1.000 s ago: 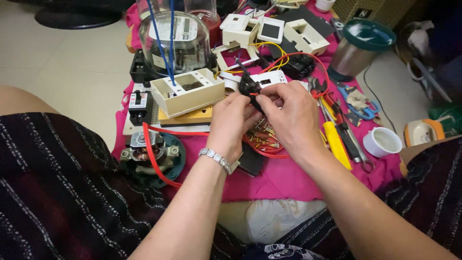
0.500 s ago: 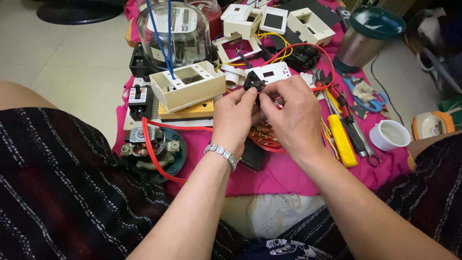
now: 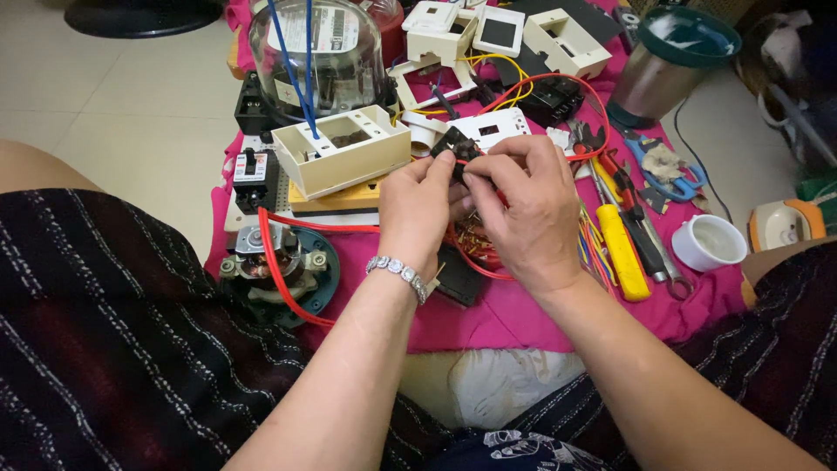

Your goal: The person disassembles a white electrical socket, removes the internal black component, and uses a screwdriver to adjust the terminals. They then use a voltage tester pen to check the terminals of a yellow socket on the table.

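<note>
Both hands — left hand (image 3: pixel 418 209), right hand (image 3: pixel 523 205) — pinch a small black plastic switch part (image 3: pixel 455 144) with red wire (image 3: pixel 532 87). The wiring seems unfinished — loose wires, a yellow-handled screwdriver (image 3: pixel 621 249) wait on the pink cloth (image 3: pixel 523 305).

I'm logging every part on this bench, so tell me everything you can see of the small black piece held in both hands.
The small black component looks like moulded plastic, blocky and dark, most of it hidden by fingers. It is held above the pink cloth, pinched between the left hand and right hand at their fingertips. A red wire appears to run to it. Behind it lies a white switch plate. Finer detail cannot be made out.
</note>
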